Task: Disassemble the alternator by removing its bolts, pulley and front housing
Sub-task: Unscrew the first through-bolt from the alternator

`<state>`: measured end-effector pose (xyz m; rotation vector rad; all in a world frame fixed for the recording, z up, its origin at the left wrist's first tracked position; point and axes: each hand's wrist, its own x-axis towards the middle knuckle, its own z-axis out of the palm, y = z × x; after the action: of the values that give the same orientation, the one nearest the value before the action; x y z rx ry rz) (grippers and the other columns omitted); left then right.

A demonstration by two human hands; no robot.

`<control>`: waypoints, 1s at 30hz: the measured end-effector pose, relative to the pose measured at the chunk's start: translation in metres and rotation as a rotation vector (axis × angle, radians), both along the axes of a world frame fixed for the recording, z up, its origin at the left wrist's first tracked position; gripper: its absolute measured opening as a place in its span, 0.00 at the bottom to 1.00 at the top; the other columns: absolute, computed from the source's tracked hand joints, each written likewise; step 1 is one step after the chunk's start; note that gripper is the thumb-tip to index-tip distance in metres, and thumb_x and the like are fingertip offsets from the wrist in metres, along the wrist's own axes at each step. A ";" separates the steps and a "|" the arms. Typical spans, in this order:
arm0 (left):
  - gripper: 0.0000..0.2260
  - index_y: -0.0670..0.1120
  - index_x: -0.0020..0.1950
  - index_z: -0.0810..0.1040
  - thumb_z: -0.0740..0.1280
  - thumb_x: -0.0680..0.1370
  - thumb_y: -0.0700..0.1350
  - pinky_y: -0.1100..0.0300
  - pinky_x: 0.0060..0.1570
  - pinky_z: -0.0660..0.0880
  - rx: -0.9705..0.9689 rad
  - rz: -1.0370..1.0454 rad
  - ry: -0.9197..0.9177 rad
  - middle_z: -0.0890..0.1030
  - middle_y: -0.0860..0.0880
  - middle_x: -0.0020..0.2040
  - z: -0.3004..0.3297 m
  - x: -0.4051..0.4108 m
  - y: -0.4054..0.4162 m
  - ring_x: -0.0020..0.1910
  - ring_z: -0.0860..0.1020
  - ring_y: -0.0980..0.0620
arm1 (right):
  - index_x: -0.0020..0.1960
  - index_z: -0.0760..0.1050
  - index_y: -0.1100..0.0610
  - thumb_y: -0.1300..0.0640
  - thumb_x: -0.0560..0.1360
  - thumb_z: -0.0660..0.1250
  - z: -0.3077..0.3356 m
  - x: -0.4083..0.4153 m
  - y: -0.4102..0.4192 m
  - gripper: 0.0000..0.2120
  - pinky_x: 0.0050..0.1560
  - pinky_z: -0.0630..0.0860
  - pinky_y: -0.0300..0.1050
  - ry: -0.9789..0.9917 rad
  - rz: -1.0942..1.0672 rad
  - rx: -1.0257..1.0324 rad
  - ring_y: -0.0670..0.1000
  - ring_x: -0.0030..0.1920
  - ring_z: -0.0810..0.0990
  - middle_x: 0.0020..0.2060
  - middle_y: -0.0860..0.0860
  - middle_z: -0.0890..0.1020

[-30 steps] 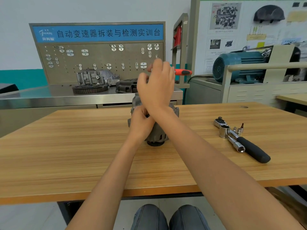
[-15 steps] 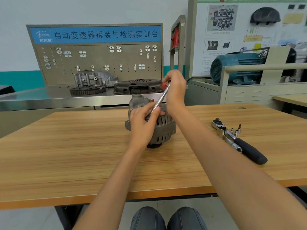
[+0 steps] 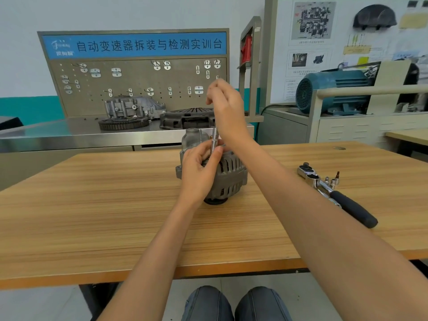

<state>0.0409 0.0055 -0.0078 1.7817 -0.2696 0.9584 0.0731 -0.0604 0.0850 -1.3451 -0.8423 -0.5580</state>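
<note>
**Inspector:** Since the earlier frame, the screwdriver shaft (image 3: 214,140) swings from a slant to near upright, and the right hand (image 3: 228,110) rises above the alternator (image 3: 222,172), covering the red handle that was partly exposed before.

**Assistant:** Where does the alternator sit?

**Inspector:** On the wooden table (image 3: 92,205), about mid-table, resting on its dark lower end with the slotted housing facing the camera. I judge that this stance is chosen so the bolts on the upper face can be reached from above.

**Assistant:** And the left hand?

**Inspector:** The left hand (image 3: 199,170) lies against the near upper side of the housing, thumb and fingers curled round the lower shaft, pinching it just above the casting. In my judgement it both steadies the body and guides the tip onto a bolt head; the tip itself is hidden behind the fingers.

**Assistant:** Right-hand grip?

**Inspector:** Fingers closed round the top of the driver, wrist bent downward, forearm crossing in from the right. The pose suits turning from above.

**Assistant:** Other tools?

**Inspector:** A ratchet wrench (image 3: 335,193) lies on the table well to the right, with small sockets (image 3: 332,180) just beside its head, untouched.
</note>
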 end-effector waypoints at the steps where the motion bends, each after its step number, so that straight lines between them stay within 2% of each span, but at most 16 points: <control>1: 0.11 0.64 0.44 0.78 0.62 0.80 0.48 0.43 0.56 0.73 -0.001 -0.005 0.004 0.81 0.58 0.40 -0.001 0.000 0.001 0.53 0.77 0.45 | 0.35 0.66 0.59 0.62 0.73 0.55 0.001 -0.002 0.003 0.08 0.31 0.61 0.33 -0.014 0.016 -0.016 0.41 0.30 0.62 0.29 0.49 0.65; 3: 0.13 0.58 0.40 0.78 0.62 0.80 0.43 0.58 0.45 0.73 -0.018 -0.053 -0.010 0.78 0.59 0.31 -0.002 0.001 0.003 0.41 0.78 0.56 | 0.36 0.67 0.61 0.61 0.72 0.55 0.003 -0.006 0.009 0.08 0.31 0.60 0.34 -0.033 0.027 -0.044 0.43 0.30 0.62 0.28 0.49 0.65; 4: 0.10 0.52 0.41 0.79 0.62 0.80 0.42 0.61 0.42 0.71 -0.035 -0.082 -0.005 0.79 0.53 0.30 -0.002 0.000 0.003 0.38 0.77 0.57 | 0.35 0.67 0.61 0.62 0.73 0.56 0.003 -0.007 0.012 0.08 0.32 0.60 0.34 -0.036 0.032 -0.051 0.44 0.30 0.62 0.28 0.49 0.65; 6: 0.09 0.36 0.46 0.76 0.63 0.80 0.41 0.55 0.44 0.70 -0.056 -0.127 0.021 0.78 0.32 0.38 -0.001 0.000 0.005 0.40 0.75 0.48 | 0.34 0.65 0.59 0.66 0.75 0.56 0.002 -0.007 0.018 0.11 0.32 0.60 0.33 -0.032 0.039 -0.052 0.43 0.30 0.62 0.28 0.48 0.65; 7: 0.09 0.35 0.47 0.75 0.63 0.80 0.41 0.52 0.44 0.70 -0.066 -0.139 0.020 0.77 0.29 0.40 -0.001 0.000 0.005 0.40 0.75 0.46 | 0.33 0.64 0.58 0.67 0.76 0.57 0.002 -0.007 0.020 0.13 0.32 0.60 0.33 -0.035 0.038 -0.056 0.42 0.30 0.62 0.28 0.47 0.65; 9: 0.06 0.38 0.44 0.77 0.64 0.79 0.39 0.54 0.42 0.71 -0.087 -0.127 0.033 0.79 0.34 0.39 -0.002 0.001 0.006 0.39 0.76 0.49 | 0.31 0.62 0.55 0.67 0.76 0.57 0.000 -0.008 0.023 0.16 0.32 0.61 0.32 -0.060 0.016 -0.075 0.41 0.30 0.63 0.28 0.45 0.65; 11: 0.09 0.46 0.40 0.78 0.63 0.79 0.37 0.65 0.37 0.72 -0.089 -0.110 0.052 0.81 0.51 0.33 -0.001 0.000 0.006 0.35 0.77 0.59 | 0.32 0.62 0.53 0.66 0.76 0.58 -0.001 -0.009 0.026 0.17 0.34 0.61 0.34 -0.086 -0.043 -0.079 0.42 0.32 0.64 0.30 0.44 0.65; 12: 0.10 0.48 0.40 0.78 0.63 0.79 0.37 0.68 0.35 0.71 -0.073 -0.112 0.058 0.81 0.54 0.31 0.000 -0.001 0.007 0.34 0.77 0.61 | 0.32 0.63 0.53 0.66 0.76 0.58 -0.002 -0.008 0.027 0.15 0.36 0.62 0.36 -0.088 -0.076 -0.066 0.42 0.33 0.64 0.31 0.44 0.66; 13: 0.10 0.46 0.41 0.78 0.63 0.79 0.37 0.67 0.34 0.71 -0.050 -0.106 0.071 0.80 0.53 0.31 0.001 -0.002 0.008 0.33 0.77 0.60 | 0.34 0.64 0.54 0.65 0.76 0.58 -0.004 -0.006 0.026 0.13 0.36 0.62 0.38 -0.084 -0.108 -0.047 0.43 0.34 0.65 0.31 0.45 0.67; 14: 0.08 0.42 0.42 0.79 0.63 0.79 0.38 0.62 0.34 0.71 -0.025 -0.105 0.079 0.81 0.47 0.33 0.002 -0.001 0.009 0.33 0.77 0.54 | 0.35 0.66 0.56 0.65 0.76 0.58 -0.005 -0.004 0.025 0.11 0.37 0.63 0.39 -0.082 -0.139 -0.035 0.44 0.35 0.66 0.32 0.45 0.67; 16: 0.11 0.32 0.47 0.77 0.62 0.80 0.40 0.48 0.40 0.73 0.012 -0.129 0.062 0.79 0.32 0.39 0.005 -0.001 0.010 0.37 0.77 0.38 | 0.37 0.67 0.58 0.64 0.76 0.57 -0.007 0.000 0.018 0.09 0.38 0.64 0.41 -0.112 -0.210 -0.053 0.46 0.36 0.67 0.33 0.45 0.68; 18: 0.14 0.29 0.48 0.75 0.62 0.80 0.42 0.41 0.47 0.73 0.016 -0.150 0.067 0.77 0.27 0.42 0.007 -0.001 0.010 0.40 0.76 0.34 | 0.38 0.68 0.57 0.63 0.76 0.57 -0.006 0.003 0.011 0.09 0.39 0.65 0.43 -0.174 -0.267 -0.122 0.47 0.38 0.69 0.33 0.44 0.69; 22: 0.14 0.29 0.49 0.75 0.62 0.80 0.42 0.50 0.45 0.71 -0.006 -0.168 0.084 0.77 0.27 0.43 0.007 -0.003 0.011 0.40 0.76 0.38 | 0.37 0.69 0.58 0.64 0.77 0.56 -0.002 0.001 0.010 0.11 0.41 0.66 0.41 -0.127 -0.176 -0.178 0.46 0.38 0.69 0.33 0.46 0.70; 26: 0.14 0.31 0.47 0.76 0.62 0.80 0.43 0.45 0.48 0.73 0.010 -0.147 0.078 0.78 0.30 0.42 0.007 -0.002 0.010 0.43 0.77 0.36 | 0.31 0.66 0.56 0.64 0.76 0.55 0.003 -0.004 0.006 0.15 0.35 0.66 0.30 0.058 -0.042 0.027 0.41 0.33 0.69 0.30 0.50 0.69; 27: 0.12 0.34 0.46 0.78 0.63 0.80 0.43 0.45 0.50 0.74 0.008 -0.125 0.062 0.79 0.32 0.42 0.006 -0.002 0.008 0.44 0.78 0.37 | 0.29 0.66 0.57 0.62 0.76 0.55 0.006 -0.005 0.005 0.16 0.38 0.67 0.29 0.131 0.003 0.067 0.43 0.36 0.72 0.30 0.51 0.71; 30: 0.09 0.52 0.42 0.82 0.65 0.78 0.41 0.51 0.49 0.75 -0.026 -0.089 -0.003 0.83 0.44 0.38 0.002 0.000 0.004 0.43 0.80 0.45 | 0.27 0.66 0.58 0.61 0.77 0.54 0.014 -0.005 0.006 0.20 0.49 0.70 0.40 0.320 0.186 0.159 0.50 0.42 0.78 0.28 0.51 0.74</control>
<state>0.0407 0.0096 -0.0057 1.7304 -0.3343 0.8975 0.0682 -0.0545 0.0987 -1.1570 -0.6379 -0.2494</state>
